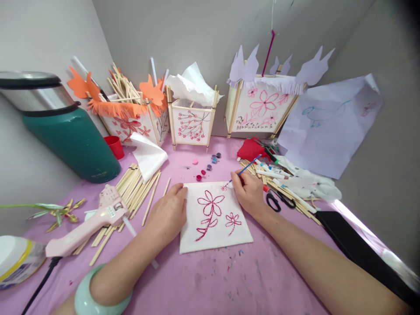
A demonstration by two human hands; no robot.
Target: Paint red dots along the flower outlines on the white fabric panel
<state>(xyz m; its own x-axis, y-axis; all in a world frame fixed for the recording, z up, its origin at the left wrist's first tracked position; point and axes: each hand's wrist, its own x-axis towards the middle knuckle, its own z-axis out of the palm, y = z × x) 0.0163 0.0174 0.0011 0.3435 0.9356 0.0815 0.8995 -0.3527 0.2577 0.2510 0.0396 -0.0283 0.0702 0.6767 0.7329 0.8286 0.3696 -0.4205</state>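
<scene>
A white square sheet with red painted flowers lies on the pink table. My left hand rests flat on the sheet's left edge, fingers together, holding it down. My right hand is closed around a thin blue paintbrush, whose tip touches the sheet's top right corner beside a small red mark. Several tiny paint pots stand just beyond the sheet.
Three paper lanterns on stick frames line the back wall. A pink glue gun and loose bamboo sticks lie left; a green bin stands far left. Black scissors, markers and a red cloth lie right.
</scene>
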